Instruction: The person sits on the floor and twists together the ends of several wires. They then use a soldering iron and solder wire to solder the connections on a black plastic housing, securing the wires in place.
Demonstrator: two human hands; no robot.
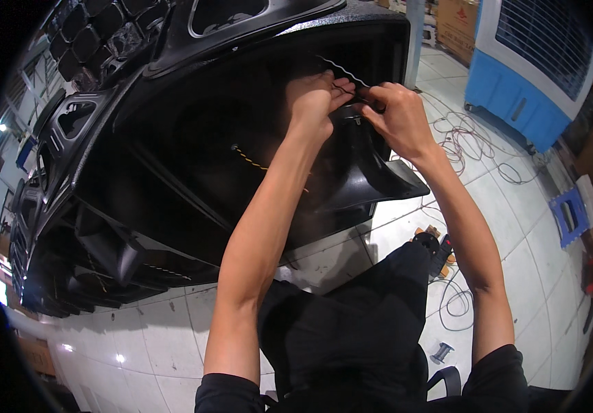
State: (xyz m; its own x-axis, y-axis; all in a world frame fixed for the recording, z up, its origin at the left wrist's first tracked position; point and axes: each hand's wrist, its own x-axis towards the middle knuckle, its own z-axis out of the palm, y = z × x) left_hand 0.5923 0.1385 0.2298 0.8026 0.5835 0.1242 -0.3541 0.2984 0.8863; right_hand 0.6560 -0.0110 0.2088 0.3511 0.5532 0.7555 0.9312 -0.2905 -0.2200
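Several black cabinets line the far left, ducts and cut-outs showing. Next to them, the large black cabinet we're at; its dark cavity hides most detail. A yellow-and-black twisted wire comes out of a hole in the panel and passes behind the left forearm.

Left hand: up in the cavity, palm partly turned up, fingers loosely curled at a dark thin wire. Can't tell if it's gripping or just supporting. Above it, a white twisted wire slants down to the right hand, which is pinched on the dark wire, thumb against fingers. Hands near each other, a gap between. Both wires sit at the cabinet's upper right, above a black curved flare.

Handling, our read: wires are light, limp, springy at the twist; thin strands would nick or snap if yanked. Best hold is a fingertip pinch on the insulation close to the end, other hand backing the run. Cabinet looks heavy and rigid, flare smooth and slick.

Right: loose cables on the tiles, then a blue-and-white air cooler.
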